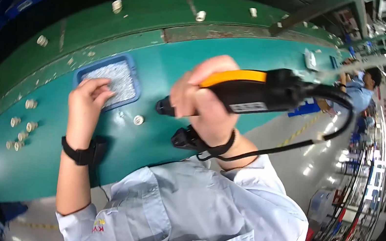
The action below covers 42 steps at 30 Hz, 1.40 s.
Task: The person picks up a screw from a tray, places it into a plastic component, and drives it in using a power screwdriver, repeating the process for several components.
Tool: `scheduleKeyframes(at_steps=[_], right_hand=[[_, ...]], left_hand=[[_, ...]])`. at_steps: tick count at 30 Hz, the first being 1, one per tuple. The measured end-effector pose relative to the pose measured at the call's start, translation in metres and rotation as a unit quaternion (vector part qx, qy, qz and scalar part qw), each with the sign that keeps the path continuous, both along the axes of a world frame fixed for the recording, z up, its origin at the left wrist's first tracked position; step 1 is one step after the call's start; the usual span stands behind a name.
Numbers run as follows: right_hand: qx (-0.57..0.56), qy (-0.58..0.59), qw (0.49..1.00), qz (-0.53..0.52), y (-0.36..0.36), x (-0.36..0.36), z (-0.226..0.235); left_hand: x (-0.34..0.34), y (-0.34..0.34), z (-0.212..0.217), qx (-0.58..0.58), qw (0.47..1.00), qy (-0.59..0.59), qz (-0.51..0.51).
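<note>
My right hand (206, 97) is wrapped round a black and orange electric screwdriver (251, 91), raised above the green table. From the tool's rear end a thick black cable (349, 118) loops back toward my forearm. At the near side of a blue tray (135, 83), my left hand (92, 95) has thumb and fingers drawn together in a pinch. What they hold, if anything, is too small to tell. Many tiny silvery pieces (122, 78), perhaps screws, fill the tray. A cream-white round fitting (138, 120) stands on the table between my hands.
Several similar cream fittings (31, 104) stand at the table's left. More, such as one fitting (200, 16), are spaced along the green belt (159, 10) beyond a raised edge. Black bands (80, 155) circle my wrists. A co-worker (360, 90) sits far right.
</note>
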State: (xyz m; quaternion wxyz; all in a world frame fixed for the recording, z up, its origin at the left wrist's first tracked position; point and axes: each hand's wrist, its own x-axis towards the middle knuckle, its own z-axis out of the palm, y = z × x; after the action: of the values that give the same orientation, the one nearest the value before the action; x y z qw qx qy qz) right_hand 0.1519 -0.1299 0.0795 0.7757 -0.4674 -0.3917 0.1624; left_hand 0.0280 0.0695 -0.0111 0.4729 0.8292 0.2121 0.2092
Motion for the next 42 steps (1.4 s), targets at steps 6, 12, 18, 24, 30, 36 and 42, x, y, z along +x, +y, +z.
scheduleKeyframes(at_steps=[6, 12, 18, 24, 30, 36, 42], right_hand=[[0.055, -0.005, 0.997, 0.054, 0.007, -0.004, 0.005], [0.043, 0.001, 0.997, 0.068, 0.010, -0.004, 0.004], [0.038, 0.001, 0.997, 0.067, 0.010, -0.006, 0.003], [0.061, -0.002, 0.993, 0.099, 0.011, -0.003, 0.004], [0.094, -0.017, 0.982, 0.160, 0.011, -0.010, 0.009], [0.102, -0.057, 0.977, 0.179, 0.010, -0.014, 0.005], [0.074, -0.076, 0.978, 0.180, 0.009, -0.013, 0.006]], left_hand=[[-0.002, 0.000, 0.005, 0.071, 0.997, -0.004, -0.005], [-0.009, 0.000, -0.009, 0.032, 0.999, -0.001, -0.019], [-0.009, 0.000, -0.021, -0.068, 0.998, -0.014, -0.002], [-0.009, -0.009, -0.005, 0.104, 0.993, -0.060, -0.022], [-0.023, -0.046, 0.017, 0.092, 0.990, -0.032, -0.099], [-0.029, -0.064, 0.014, -0.019, 0.994, -0.075, -0.082], [-0.031, -0.065, 0.017, 0.084, 0.992, -0.067, -0.065]])
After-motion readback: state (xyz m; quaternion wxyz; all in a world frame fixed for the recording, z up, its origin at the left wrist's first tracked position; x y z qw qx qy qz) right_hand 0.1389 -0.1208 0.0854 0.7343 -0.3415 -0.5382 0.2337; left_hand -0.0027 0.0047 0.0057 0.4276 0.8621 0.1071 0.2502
